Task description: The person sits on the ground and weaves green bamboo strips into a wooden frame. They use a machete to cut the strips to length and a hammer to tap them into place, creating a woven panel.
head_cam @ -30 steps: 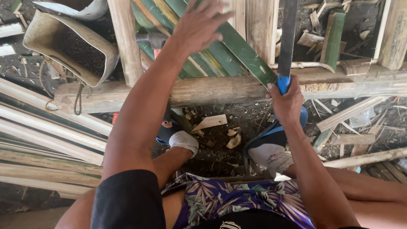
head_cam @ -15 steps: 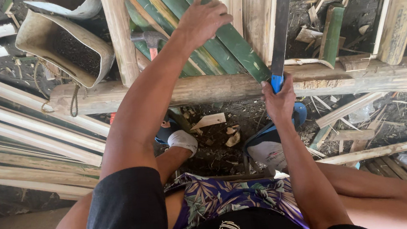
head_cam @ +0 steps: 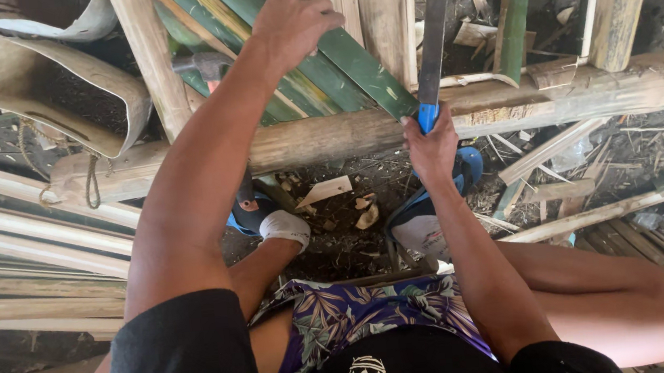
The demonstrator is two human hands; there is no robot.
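Left hand [head_cam: 293,21] presses the green bamboo strips [head_cam: 352,55] flat at twelve o'clock, steadying them while the right hand [head_cam: 430,146] grips the blue-handled blade [head_cam: 433,35] upright beside them.

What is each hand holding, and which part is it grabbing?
The right hand holds a long knife by its blue handle, the blade pointing away. The left hand rests on top of the green bamboo strips, pressing rather than gripping them.

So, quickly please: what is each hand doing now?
Left hand: pressed on the green bamboo strips, holding nothing.
Right hand: closed around the blue handle of the long knife.
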